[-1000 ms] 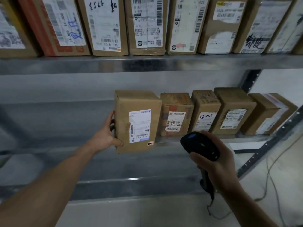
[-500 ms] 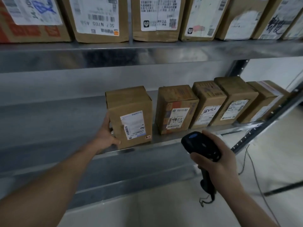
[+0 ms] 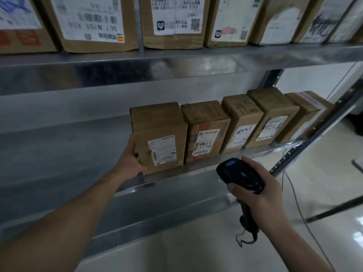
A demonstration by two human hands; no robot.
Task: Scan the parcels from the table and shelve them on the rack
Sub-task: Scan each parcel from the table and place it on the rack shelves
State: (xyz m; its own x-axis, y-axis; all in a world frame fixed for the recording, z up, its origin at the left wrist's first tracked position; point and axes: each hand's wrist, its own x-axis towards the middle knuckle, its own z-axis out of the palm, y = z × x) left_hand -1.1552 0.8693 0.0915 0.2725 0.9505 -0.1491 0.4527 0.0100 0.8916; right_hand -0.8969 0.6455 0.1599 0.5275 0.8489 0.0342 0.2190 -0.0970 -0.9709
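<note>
My left hand (image 3: 130, 160) reaches up, thumb and fingers clasping the left side of the parcel (image 3: 159, 134), upright at the shelf's (image 3: 59, 152) front edge just beside four boxes (image 3: 243, 122). My right hand (image 3: 263, 195) grips the scanner (image 3: 238, 174).

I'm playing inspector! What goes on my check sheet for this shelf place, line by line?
Surface: metal rack shelf, bare grey metal left of the boxes.
Job's things: held parcel upright at the left end of a row, beside four shelved parcels; black scanner.
Clutter: nothing seen.
Hands: left hand grips the held parcel's left side; right hand holds the scanner by its handle.
Cables: scanner cord loops below the handle; thin floor cable runs on the right.
Surroundings: top-shelf parcels above, labels facing out; pale shiny floor below.
</note>
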